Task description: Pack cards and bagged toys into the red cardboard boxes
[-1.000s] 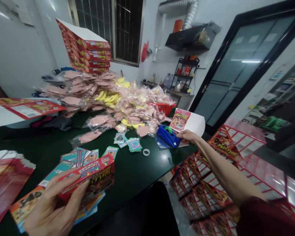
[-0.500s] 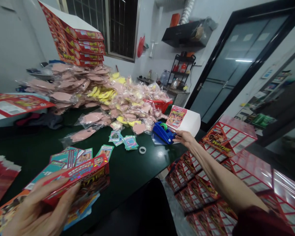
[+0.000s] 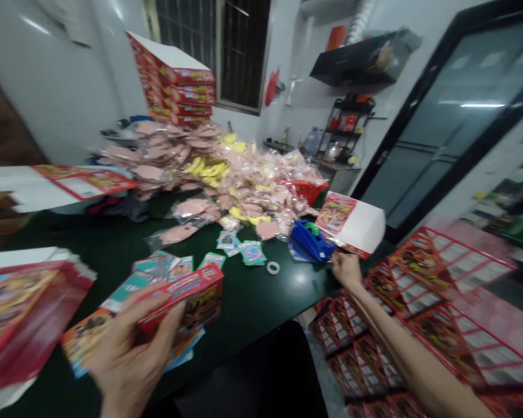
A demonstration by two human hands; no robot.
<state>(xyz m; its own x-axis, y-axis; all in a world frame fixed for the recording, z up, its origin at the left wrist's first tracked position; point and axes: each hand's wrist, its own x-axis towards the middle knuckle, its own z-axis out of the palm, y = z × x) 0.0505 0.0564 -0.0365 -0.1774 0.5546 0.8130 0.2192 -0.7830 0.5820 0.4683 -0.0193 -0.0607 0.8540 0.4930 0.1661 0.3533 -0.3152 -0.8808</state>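
Note:
My left hand [image 3: 133,354] is shut on a red printed box [image 3: 187,305], low over the dark green table [image 3: 253,296]. Under that box lie fanned teal-and-orange printed cards [image 3: 157,270]. My right hand [image 3: 346,270] is at the table's far right edge, its fingers pinching the lower edge of a flat white-backed carton with a red printed face [image 3: 353,223]. The carton tilts up in the air. A blue tape dispenser [image 3: 310,242] sits just left of that hand, and a small tape roll [image 3: 273,267] lies further left.
A big heap of pink and yellow bagged items [image 3: 218,174] covers the table's back. Red flat cartons are stacked at left [image 3: 26,313], behind the heap [image 3: 174,81] and on the floor at right [image 3: 422,325]. Small cards [image 3: 251,252] lie mid-table.
The whole view has swung, so things sit further right. My right hand has dropped lower, and the white-backed carton now tilts more steeply at its fingertips. The left hand keeps the red box.

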